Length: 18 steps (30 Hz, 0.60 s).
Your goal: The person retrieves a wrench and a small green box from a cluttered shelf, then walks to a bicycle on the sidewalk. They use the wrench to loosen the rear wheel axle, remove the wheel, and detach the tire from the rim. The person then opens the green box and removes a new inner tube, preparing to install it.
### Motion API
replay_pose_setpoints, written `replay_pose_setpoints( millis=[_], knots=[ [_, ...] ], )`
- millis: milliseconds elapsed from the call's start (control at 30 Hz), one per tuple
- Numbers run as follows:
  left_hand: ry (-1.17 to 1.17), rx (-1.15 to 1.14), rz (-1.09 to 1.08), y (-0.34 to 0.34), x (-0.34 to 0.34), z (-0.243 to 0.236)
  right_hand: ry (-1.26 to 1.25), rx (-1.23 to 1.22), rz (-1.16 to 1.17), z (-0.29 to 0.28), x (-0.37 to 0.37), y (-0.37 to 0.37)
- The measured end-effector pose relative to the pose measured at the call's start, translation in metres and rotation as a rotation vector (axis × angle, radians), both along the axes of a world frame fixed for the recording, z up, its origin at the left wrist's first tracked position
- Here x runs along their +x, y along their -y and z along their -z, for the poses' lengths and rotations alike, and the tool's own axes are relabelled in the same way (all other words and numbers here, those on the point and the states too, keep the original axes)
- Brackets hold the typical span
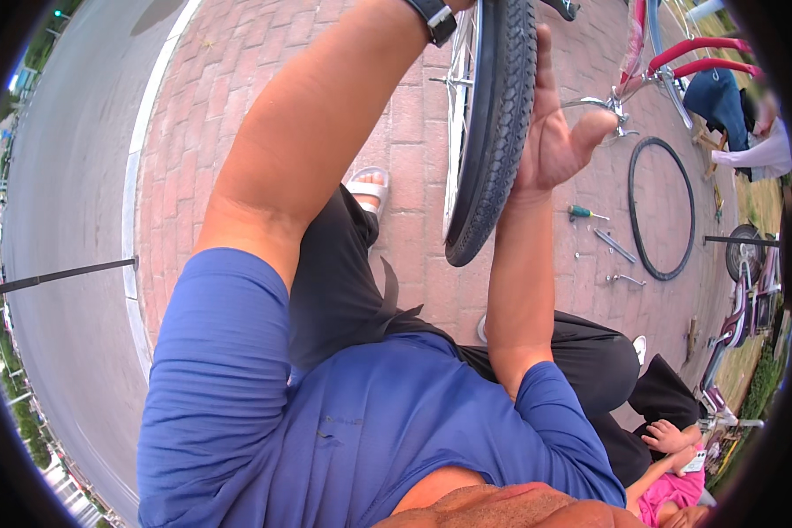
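A bicycle wheel (499, 132) with a black knobbly tyre and thin silver spokes stands edge-on before me, raised over the brick pavement. My right hand (554, 145) lies along the right side of the tyre, fingers stretched up and thumb held out, the palm seemingly against the tread. My left arm reaches up to the wheel's far left side, a black watch (436, 19) on its wrist. Only a sliver of my left hand (460, 4) shows at the top edge; its fingers are out of sight.
To the right lie a loose black tyre (663, 209), a green-handled screwdriver (587, 213), a metal rod (615, 245) and a small wrench (626, 280). A red bicycle frame (700, 46) stands at the top right. A seated person in pink (673, 484) is at the lower right.
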<state>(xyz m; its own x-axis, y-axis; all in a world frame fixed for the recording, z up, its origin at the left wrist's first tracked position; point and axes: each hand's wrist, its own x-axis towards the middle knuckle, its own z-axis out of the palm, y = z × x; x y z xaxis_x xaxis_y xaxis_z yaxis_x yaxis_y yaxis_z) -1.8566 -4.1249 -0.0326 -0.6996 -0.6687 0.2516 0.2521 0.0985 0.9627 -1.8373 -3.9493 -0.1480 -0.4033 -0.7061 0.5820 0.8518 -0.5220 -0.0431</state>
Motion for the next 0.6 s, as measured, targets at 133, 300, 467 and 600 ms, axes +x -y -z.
replay_pose_setpoints(
  millis=[133,300,467,600],
  knots=[
    [0.024,0.036,-0.021,0.015,-0.006,0.005,0.02,0.003,-0.038,0.029,0.025,-0.019],
    [0.023,0.093,-0.013,0.016,-0.021,0.006,-0.073,0.051,0.0,0.077,0.035,-0.052],
    [-0.023,0.165,0.099,0.039,-0.022,0.015,-0.101,0.037,-0.009,0.079,0.035,-0.05],
    [-0.121,0.079,0.208,0.028,-0.005,0.01,-0.093,-0.068,-0.07,0.013,0.017,-0.034]
  ],
)
